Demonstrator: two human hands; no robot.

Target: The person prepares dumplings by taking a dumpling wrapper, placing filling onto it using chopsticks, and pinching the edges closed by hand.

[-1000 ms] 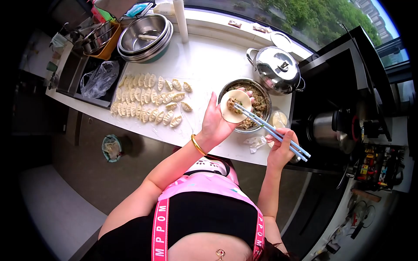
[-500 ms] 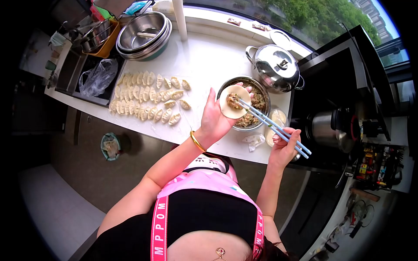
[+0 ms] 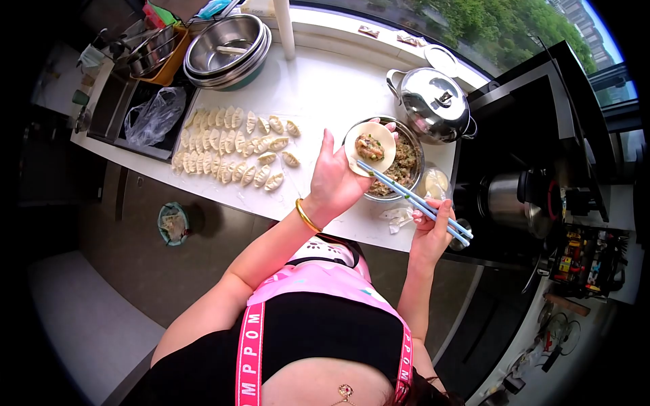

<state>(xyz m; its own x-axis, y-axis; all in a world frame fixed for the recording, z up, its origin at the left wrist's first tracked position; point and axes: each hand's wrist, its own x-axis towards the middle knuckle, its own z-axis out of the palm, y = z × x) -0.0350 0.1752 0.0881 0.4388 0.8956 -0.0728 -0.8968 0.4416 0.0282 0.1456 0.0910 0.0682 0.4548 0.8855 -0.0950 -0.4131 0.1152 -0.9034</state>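
Balancing a round wrapper (image 3: pixel 386 143) in the head view, held the upturned left hand (image 3: pixel 336 179) over the left side of the metal bowl (image 3: pixel 422 162). Showed a flattened palm, thumb standing off to the left, fingertips peeking past the far edge, no pinch at all. Carried a lump of filling (image 3: pixel 370 147) close to the middle, with bare dough all round. Looked nicely placed!

Held the right hand (image 3: pixel 431 229) apart from the left, clamped round pale blue chopsticks (image 3: pixel 409 195), with tips over the wrapper's near part, just short of the filling. Could not tell touching from hovering there.

Called, by the look of it, for a level palm, a light press and a lift rather than a drag, sparing the thin dough. Asked for a clean rim too, with green flecks clinging to the chopsticks; probably best kept off that edge.

Spotted pleated dumplings (image 3: pixel 223 142) in rows at left, well apart from the bowl, on the white counter (image 3: pixel 318 95). Caught a lidded pot (image 3: pixel 437 101) too, just beyond the bowl at far right.
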